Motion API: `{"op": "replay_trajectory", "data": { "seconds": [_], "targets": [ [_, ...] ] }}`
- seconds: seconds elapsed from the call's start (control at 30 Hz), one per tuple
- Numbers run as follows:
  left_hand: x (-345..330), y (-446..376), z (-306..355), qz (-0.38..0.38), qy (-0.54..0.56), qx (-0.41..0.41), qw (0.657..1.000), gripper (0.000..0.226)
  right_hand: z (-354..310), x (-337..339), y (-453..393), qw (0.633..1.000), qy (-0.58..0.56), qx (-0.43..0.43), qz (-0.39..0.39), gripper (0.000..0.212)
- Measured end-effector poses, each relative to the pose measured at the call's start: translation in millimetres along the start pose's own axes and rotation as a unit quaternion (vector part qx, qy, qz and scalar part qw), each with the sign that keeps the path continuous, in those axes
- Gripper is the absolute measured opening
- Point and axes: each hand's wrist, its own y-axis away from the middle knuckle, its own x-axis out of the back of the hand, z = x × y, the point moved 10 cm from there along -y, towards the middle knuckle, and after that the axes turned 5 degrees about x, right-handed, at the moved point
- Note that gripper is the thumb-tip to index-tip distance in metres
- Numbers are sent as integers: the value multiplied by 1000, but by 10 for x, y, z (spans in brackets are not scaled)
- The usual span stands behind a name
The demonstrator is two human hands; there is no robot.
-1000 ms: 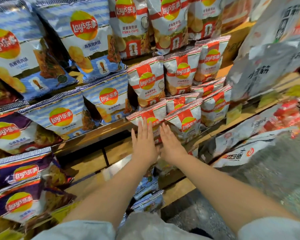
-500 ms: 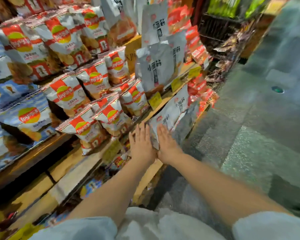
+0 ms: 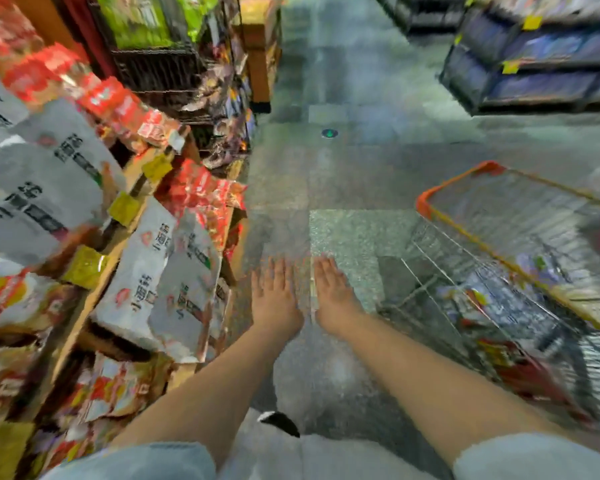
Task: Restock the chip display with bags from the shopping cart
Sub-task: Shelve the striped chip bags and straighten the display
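My left hand [image 3: 274, 292] and my right hand [image 3: 333, 289] are stretched out side by side over the aisle floor, fingers straight, palms down, holding nothing. To their right stands the shopping cart [image 3: 471, 192] with an orange rim and wire sides. Blurred snack bags [image 3: 478, 299] lie inside it. The wooden display shelves [image 3: 94, 299] fill the left side, stacked with grey-white bags [image 3: 153, 271] and red bags [image 3: 201, 192]. The whole view is smeared by motion.
Grey tiled floor [image 3: 343, 174] runs ahead between the display and the cart. A dark wire rack [image 3: 160, 67] with green packs stands at the back left, and dark blue shelving [image 3: 541, 64] at the back right. A black-and-white shoe tip [image 3: 278, 422] shows below.
The view has swung right, from the Lay's chip bags to the aisle and the cart. Both hands left the red chip bags and now hover over the floor, still flat and empty.
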Motion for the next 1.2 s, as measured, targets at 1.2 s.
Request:
{"op": "replay_trajectory", "data": {
  "seconds": [1.2],
  "targets": [
    [358,-1391,6013,46,-102,-453,884,93,5812,1062,1086,930,-36,-363,41,98]
  ]
}}
